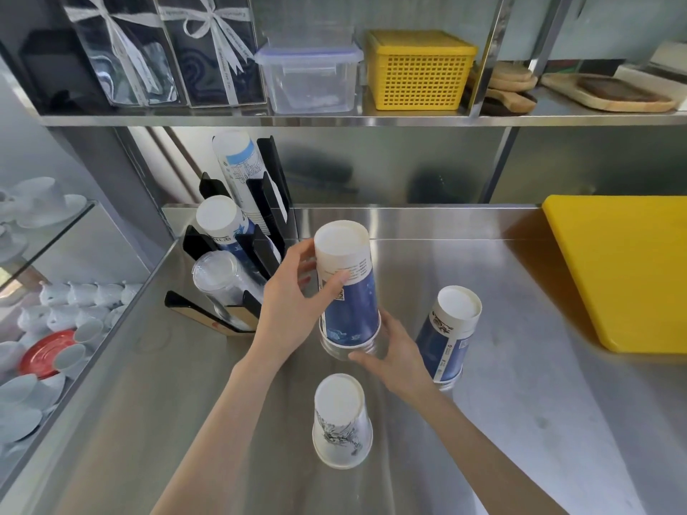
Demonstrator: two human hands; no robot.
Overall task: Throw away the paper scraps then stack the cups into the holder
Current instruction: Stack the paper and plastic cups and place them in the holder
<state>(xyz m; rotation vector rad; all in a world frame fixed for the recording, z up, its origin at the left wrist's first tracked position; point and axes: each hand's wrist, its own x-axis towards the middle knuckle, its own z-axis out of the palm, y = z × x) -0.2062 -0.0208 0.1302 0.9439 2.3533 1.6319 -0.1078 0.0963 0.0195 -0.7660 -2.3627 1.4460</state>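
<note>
My left hand [293,295] grips the upper part of an upside-down blue and white paper cup [349,291] at the counter's centre. That cup sits over a clear plastic cup [334,347], and my right hand [394,351] holds the clear cup's rim at the bottom. A second blue cup [451,332] stands inverted to the right, also over a clear rim. A white cup with a dark drawing [342,421] stands inverted nearer to me. The black cup holder [256,250] at the back left carries slanted stacks of paper and clear cups. No paper scraps are visible.
The steel counter [520,421] has a raised back edge. A yellow cutting board [624,273] lies at the right. The shelf above holds a yellow basket [420,68], a clear box and wooden boards. White crockery fills the area beyond the left edge.
</note>
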